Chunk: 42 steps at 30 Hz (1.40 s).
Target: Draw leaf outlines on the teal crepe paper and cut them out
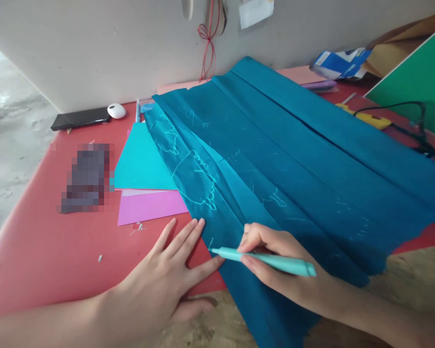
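A large teal-blue cloth [261, 145] lies in folds over the red table, its near part hanging past the front edge. Pale outlines are drawn along its left strip, with fainter marks elsewhere. Between the thumb and fingers of my right hand [275, 256] is a light turquoise marker pen [282, 263]. Its tip meets the cloth near the left edge, beside a short fresh-looking line. My left hand [174, 261] lies flat with fingers spread on the table, the fingertips at the cloth's edge and the index finger just below the pen tip.
Turquoise [141, 159] and purple sheets [152, 208] stick out from under the cloth. A black phone [81, 118] and a white mouse-shaped object [116, 111] lie by the wall. A blurred dark object [87, 176] sits at left. Black cables [416, 125] and a yellow tool [369, 118] are at right.
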Motion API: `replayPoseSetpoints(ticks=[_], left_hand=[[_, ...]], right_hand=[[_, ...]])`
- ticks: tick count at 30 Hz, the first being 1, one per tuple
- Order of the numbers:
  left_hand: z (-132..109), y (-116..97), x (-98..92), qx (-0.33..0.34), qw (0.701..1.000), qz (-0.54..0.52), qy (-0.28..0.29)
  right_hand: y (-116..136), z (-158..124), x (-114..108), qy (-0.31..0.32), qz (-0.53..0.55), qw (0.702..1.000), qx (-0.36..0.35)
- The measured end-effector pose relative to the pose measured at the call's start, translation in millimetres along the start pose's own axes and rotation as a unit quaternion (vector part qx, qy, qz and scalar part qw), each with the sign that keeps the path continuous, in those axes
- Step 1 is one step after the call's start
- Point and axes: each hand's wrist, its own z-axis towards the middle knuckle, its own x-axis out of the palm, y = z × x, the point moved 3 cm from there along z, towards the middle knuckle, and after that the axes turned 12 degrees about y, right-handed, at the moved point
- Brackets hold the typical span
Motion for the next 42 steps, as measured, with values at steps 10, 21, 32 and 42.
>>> replayPoseSetpoints(ticks=[10, 21, 32, 42], left_hand=[[0, 0, 1.2, -0.013, 1.0, 0.01, -0.017], [0, -1, -2.1, -0.004, 0.999, 0.023, -0.034], [-1, -1, -3.8, -0.011, 0.998, 0.033, -0.046], [-1, 0, -2.0, -0.015, 0.999, 0.023, -0.042]], right_hand=[[0, 0, -3, -0.054, -0.003, 0.999, -0.004], [-4, -3, -12, -0.166, -0.071, 0.983, -0.015], [0, -2, -12, -0.14, -0.088, 0.986, -0.032], [0, -2, -13, -0.156, -0.1, 0.982, -0.028]])
